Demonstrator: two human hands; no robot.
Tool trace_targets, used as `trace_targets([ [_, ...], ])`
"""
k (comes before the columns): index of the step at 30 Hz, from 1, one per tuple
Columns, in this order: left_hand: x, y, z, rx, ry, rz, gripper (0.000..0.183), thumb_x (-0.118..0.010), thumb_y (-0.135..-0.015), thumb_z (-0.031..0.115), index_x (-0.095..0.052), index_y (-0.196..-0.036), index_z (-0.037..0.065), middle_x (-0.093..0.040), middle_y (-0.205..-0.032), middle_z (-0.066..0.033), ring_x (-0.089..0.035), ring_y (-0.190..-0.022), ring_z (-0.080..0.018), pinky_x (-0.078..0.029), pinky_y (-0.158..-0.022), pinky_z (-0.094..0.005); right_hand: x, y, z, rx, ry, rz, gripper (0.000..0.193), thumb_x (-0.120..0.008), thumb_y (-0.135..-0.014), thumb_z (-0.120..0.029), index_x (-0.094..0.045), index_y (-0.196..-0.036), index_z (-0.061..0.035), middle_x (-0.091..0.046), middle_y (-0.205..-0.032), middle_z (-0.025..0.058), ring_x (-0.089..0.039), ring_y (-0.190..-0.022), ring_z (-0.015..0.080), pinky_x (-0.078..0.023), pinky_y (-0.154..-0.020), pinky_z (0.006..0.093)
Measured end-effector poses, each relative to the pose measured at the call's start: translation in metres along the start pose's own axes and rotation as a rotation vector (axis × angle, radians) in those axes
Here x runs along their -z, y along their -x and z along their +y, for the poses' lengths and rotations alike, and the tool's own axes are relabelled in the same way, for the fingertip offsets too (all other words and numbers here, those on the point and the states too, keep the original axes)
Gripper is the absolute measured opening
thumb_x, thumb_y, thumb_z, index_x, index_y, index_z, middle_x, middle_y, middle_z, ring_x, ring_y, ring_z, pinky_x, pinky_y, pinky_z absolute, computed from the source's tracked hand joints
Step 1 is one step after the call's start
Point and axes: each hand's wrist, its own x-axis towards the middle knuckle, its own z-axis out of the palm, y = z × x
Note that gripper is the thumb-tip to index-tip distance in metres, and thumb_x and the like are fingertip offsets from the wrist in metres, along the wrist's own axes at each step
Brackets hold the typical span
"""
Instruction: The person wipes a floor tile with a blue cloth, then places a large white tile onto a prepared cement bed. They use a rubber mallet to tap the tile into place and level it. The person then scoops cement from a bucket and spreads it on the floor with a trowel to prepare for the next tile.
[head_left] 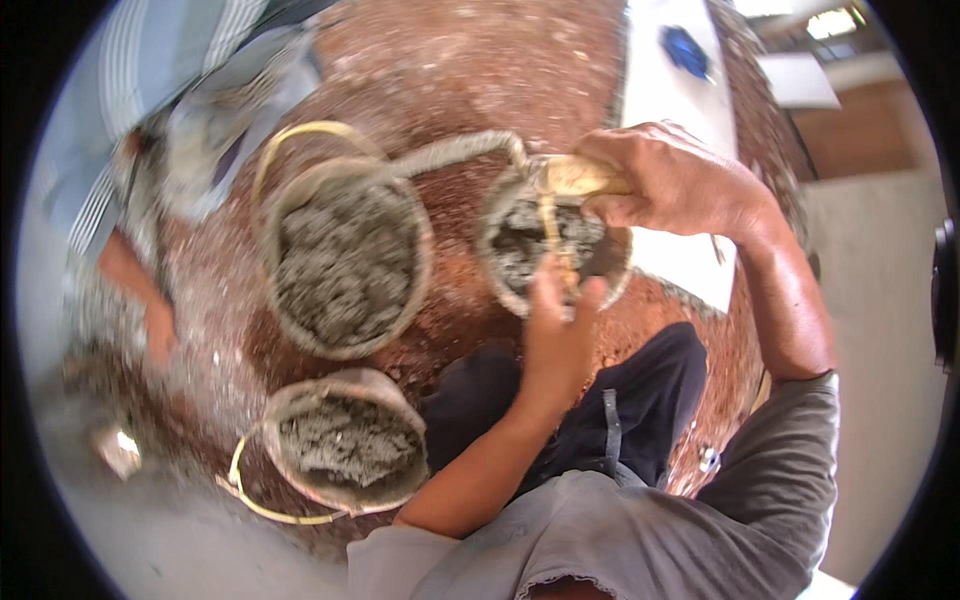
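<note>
My right hand [665, 180] is closed around the wooden handle [585, 176] of a trowel. Its mortar-coated blade [455, 150] is seen nearly edge-on and reaches left toward a large bucket [423, 265] of wet grey mortar [345, 265]. Beneath my right hand stands a smaller bucket [490, 265], partly filled with mortar. A yellowish bucket handle [550, 222] rises over it. My left hand [560, 320], somewhat blurred, has its fingers closed on the lower part of that handle at the near rim.
Another bucket [280, 455] of mortar stands near left, its yellow handle hanging outward. At far left another person's hand [160, 330] rests low beside a striped sleeve. A white board [690, 265] with a blue object [685, 52] lies at right on reddish soil [450, 70].
</note>
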Motion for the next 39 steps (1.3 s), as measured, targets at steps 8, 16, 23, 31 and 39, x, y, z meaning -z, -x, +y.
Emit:
trace_targets([
  [8,-0.006,-0.011,-0.006,0.066,-0.055,0.034,0.041,-0.050,-0.095,0.014,-0.043,-0.132,-0.001,-0.059,-0.100,-0.0083,-0.059,-0.095,-0.0210,-0.046,-0.083,-0.0310,-0.197,0.040,0.169,-0.786,-0.631,0.349,0.040,-0.061,-0.080,-0.035,-0.067,-0.097,0.0006,-0.067,-0.089,0.0215,-0.066,-0.087,0.0308,-0.052,-0.079,0.0410],
  [16,-0.020,-0.021,-0.010,0.149,0.114,-0.200,0.026,-0.047,-0.095,0.034,-0.046,-0.087,0.010,-0.041,-0.064,0.0001,-0.042,-0.056,-0.0130,-0.040,-0.065,-0.0313,-0.271,0.037,0.186,-0.761,-1.008,0.532,0.031,-0.053,-0.082,-0.026,-0.059,-0.092,0.0029,-0.062,-0.078,0.0166,-0.061,-0.069,0.0259,-0.053,-0.063,0.0394],
  [23,-0.081,0.037,-0.030,-0.030,-0.083,-0.695,0.034,-0.054,-0.090,0.036,-0.049,-0.097,0.004,-0.043,-0.063,-0.0070,-0.034,-0.048,-0.0161,-0.033,-0.052,-0.0339,-0.236,0.123,0.156,-0.452,-1.091,0.512,0.024,-0.058,-0.079,-0.022,-0.059,-0.090,-0.0003,-0.059,-0.068,0.0113,-0.055,-0.052,0.0211,-0.049,-0.047,0.0345],
  [31,-0.213,0.112,-0.103,0.258,-0.334,-0.810,0.031,-0.028,-0.102,0.035,-0.041,-0.088,0.010,-0.036,-0.058,0.0004,-0.033,-0.043,-0.0101,-0.033,-0.041,-0.0263,-0.292,0.307,0.171,-0.754,-1.261,0.661,0.037,-0.062,-0.075,-0.032,-0.065,-0.091,0.0018,-0.067,-0.084,0.0204,-0.067,-0.078,0.0300,-0.054,-0.070,0.0414],
  [39,-0.226,0.096,-0.217,0.517,-0.317,-1.061,0.033,-0.041,-0.100,0.035,-0.035,-0.075,0.015,-0.038,-0.059,0.0011,-0.040,-0.051,-0.0133,-0.047,-0.071,-0.0378,-0.303,0.461,0.170,-1.533,-0.735,1.004,0.043,-0.062,-0.077,-0.039,-0.061,-0.095,0.0004,-0.065,-0.079,0.0207,-0.065,-0.077,0.0347,-0.051,-0.073,0.0451],
])
